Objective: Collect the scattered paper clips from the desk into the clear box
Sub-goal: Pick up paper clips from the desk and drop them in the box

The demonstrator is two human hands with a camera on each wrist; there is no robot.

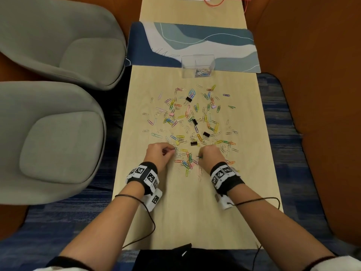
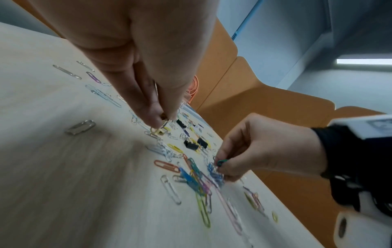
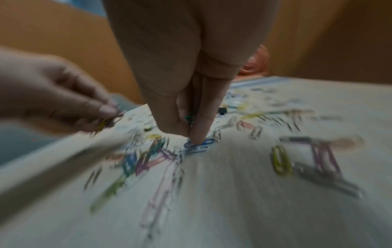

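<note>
The clear box [image 1: 198, 65] stands at the far end of the scatter, straddling the near edge of the blue desk mat [image 1: 193, 45], and it holds a small heap of paper clips in its right-hand corner, the left part bare. Between box and hands the paper clips [image 1: 187, 122] lie thick across the pale wooden desk [image 1: 252, 173] — silver, yellow, blue, pink, green — with several black binder clips [image 1: 194, 122] mixed in among them. Down at the near edge of the spread, the left hand [image 1: 159, 156] has its thumb and fingertips pinched tight on a few silver and yellowish clips, just above the tabletop. The right hand [image 1: 212, 157] is curled too, a green clip [image 2: 221, 162] caught in its fingers while a fingertip [image 3: 200, 134] presses down on blue clips [image 3: 197, 146] lying on the desk. Both wrists wear black bands with printed markers. Two grey chairs [image 1: 58, 124] stand to the left of the desk, and an orange partition [image 1: 312, 94] runs along the right.
</note>
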